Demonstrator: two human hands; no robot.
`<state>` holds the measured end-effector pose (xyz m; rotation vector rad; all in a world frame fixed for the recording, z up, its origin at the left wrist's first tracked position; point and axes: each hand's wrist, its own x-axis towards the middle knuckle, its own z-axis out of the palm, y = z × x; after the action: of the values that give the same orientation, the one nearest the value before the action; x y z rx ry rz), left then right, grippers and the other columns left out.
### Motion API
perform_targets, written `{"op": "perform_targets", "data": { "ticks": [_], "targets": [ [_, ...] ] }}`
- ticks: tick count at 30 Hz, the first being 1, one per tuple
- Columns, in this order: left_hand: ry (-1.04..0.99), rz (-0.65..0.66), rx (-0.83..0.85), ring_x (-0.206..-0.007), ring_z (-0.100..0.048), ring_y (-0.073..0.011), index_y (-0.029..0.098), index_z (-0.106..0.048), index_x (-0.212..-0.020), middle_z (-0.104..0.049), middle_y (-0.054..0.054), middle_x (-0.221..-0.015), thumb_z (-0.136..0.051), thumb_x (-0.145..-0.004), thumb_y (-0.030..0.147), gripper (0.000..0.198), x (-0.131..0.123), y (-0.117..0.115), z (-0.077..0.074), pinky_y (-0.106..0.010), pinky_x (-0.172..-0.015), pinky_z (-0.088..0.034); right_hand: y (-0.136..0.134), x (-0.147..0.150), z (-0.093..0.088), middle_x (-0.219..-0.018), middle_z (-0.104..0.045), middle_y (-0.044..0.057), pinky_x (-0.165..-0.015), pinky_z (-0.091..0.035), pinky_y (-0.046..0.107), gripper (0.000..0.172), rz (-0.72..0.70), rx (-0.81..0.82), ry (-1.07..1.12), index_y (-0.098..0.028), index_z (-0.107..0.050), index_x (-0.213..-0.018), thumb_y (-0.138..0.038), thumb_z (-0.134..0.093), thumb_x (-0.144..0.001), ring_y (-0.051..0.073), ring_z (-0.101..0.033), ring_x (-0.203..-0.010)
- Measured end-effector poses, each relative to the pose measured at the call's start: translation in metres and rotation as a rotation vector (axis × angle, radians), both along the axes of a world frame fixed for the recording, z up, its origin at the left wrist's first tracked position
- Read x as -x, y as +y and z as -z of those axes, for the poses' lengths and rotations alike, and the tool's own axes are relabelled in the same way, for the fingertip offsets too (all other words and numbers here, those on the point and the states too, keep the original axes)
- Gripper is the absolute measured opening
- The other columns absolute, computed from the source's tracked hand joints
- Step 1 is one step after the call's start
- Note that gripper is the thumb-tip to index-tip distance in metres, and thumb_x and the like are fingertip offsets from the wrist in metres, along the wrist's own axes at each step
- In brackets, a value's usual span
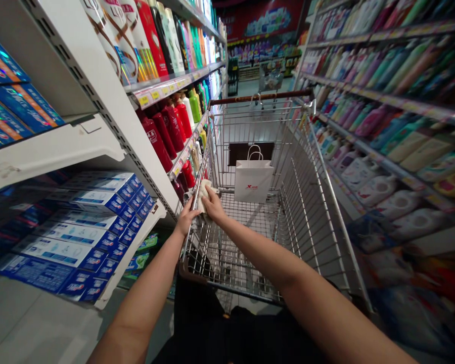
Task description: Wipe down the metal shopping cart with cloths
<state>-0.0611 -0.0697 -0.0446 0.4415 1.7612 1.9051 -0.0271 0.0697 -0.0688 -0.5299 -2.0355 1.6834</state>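
Note:
A wire shopping cart [307, 202] stands in front of me in a store aisle. A pale cloth [203, 191] lies bunched on the cart's left rim. My right hand [213, 203] presses on the cloth with fingers closed over it. My left hand [186, 216] grips the left rim just below the cloth, touching its edge. Inside the cart a white paper bag [253, 181] with handles and a red logo stands upright against the far end.
Shelves line both sides: blue toothpaste boxes [79, 232] and red bottles [163, 136] on the left, pastel bottles and white jugs [382, 177] on the right. The cart's brown handle bar [261, 96] is at the far end. Another cart [270, 76] stands far down the aisle.

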Motion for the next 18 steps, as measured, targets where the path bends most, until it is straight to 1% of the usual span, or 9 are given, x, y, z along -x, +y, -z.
{"op": "perform_targets", "data": {
  "ticks": [2, 4, 6, 9, 12, 14, 16, 18],
  "targets": [
    [0.002, -0.018, 0.016, -0.152, -0.049, -0.0328, 0.025, -0.066, -0.145, -0.064, -0.005, -0.152, -0.076, -0.067, 0.025, 0.079, 0.001, 0.0, 0.0, -0.043, -0.127, -0.037, -0.003, 0.002, -0.01, -0.157, -0.056, 0.014, -0.127, -0.034, 0.042, 0.066, 0.006, -0.06, 0.07, -0.016, -0.045, -0.161, -0.024, -0.053, -0.095, 0.026, -0.046, -0.15],
    [0.011, -0.02, 0.02, -0.15, -0.051, -0.0312, 0.028, -0.064, -0.147, -0.069, -0.004, -0.146, -0.075, -0.069, 0.025, 0.079, 0.0, 0.0, 0.001, -0.043, -0.126, -0.038, -0.008, 0.0, -0.009, -0.159, -0.052, 0.017, -0.128, -0.033, 0.043, 0.07, 0.01, -0.091, 0.024, -0.014, -0.039, -0.165, -0.023, -0.05, -0.097, 0.028, -0.041, -0.154],
    [0.011, -0.014, 0.022, -0.145, -0.056, -0.0287, 0.031, -0.063, -0.148, -0.073, -0.004, -0.137, -0.073, -0.071, 0.027, 0.078, 0.0, -0.001, 0.003, -0.043, -0.125, -0.04, -0.014, -0.002, -0.001, -0.158, -0.052, 0.019, -0.127, -0.035, 0.043, 0.071, 0.0, -0.1, -0.054, -0.012, -0.034, -0.167, -0.023, -0.047, -0.099, 0.029, -0.042, -0.153],
    [0.009, -0.009, 0.018, -0.14, -0.061, -0.0256, 0.032, -0.063, -0.147, -0.074, -0.005, -0.134, -0.072, -0.074, 0.029, 0.074, -0.001, -0.001, 0.008, -0.042, -0.123, -0.042, -0.016, -0.007, 0.018, -0.153, -0.056, 0.019, -0.123, -0.04, 0.044, 0.07, -0.025, -0.104, -0.174, -0.015, -0.032, -0.168, -0.022, -0.046, -0.1, 0.03, -0.049, -0.147],
    [0.018, -0.019, 0.007, -0.143, -0.059, -0.0255, 0.031, -0.066, -0.144, -0.071, -0.006, -0.14, -0.073, -0.073, 0.03, 0.072, -0.001, -0.001, 0.009, -0.042, -0.124, -0.041, -0.014, -0.015, 0.038, -0.144, -0.064, 0.019, -0.117, -0.046, 0.045, 0.069, -0.052, -0.092, -0.329, -0.016, -0.041, -0.164, -0.019, -0.054, -0.096, 0.03, -0.06, -0.135],
    [0.018, -0.032, 0.007, -0.146, -0.056, -0.0262, 0.031, -0.068, -0.141, -0.069, -0.005, -0.145, -0.073, -0.071, 0.031, 0.07, -0.001, 0.0, 0.008, -0.043, -0.125, -0.039, -0.012, -0.021, 0.049, -0.135, -0.07, 0.017, -0.113, -0.049, 0.045, 0.063, -0.081, -0.06, -0.418, -0.016, -0.053, -0.153, -0.015, -0.06, -0.091, 0.03, -0.066, -0.126],
    [0.013, -0.034, 0.007, -0.148, -0.054, -0.027, 0.031, -0.069, -0.14, -0.068, -0.004, -0.145, -0.074, -0.07, 0.031, 0.069, -0.002, -0.001, 0.008, -0.045, -0.126, -0.038, -0.009, -0.025, 0.054, -0.124, -0.075, 0.014, -0.109, -0.052, 0.046, 0.052, -0.105, -0.024, -0.461, -0.015, -0.064, -0.138, -0.01, -0.064, -0.086, 0.032, -0.069, -0.119],
    [0.028, -0.021, 0.008, -0.147, -0.055, -0.0278, 0.031, -0.068, -0.14, -0.071, -0.005, -0.141, -0.073, -0.071, 0.032, 0.069, -0.002, -0.001, 0.008, -0.047, -0.126, -0.039, -0.005, -0.023, 0.052, -0.12, -0.076, 0.013, -0.107, -0.053, 0.045, 0.046, -0.113, -0.006, -0.462, -0.014, -0.068, -0.131, -0.009, -0.064, -0.086, 0.032, -0.07, -0.116]
  ]
}}
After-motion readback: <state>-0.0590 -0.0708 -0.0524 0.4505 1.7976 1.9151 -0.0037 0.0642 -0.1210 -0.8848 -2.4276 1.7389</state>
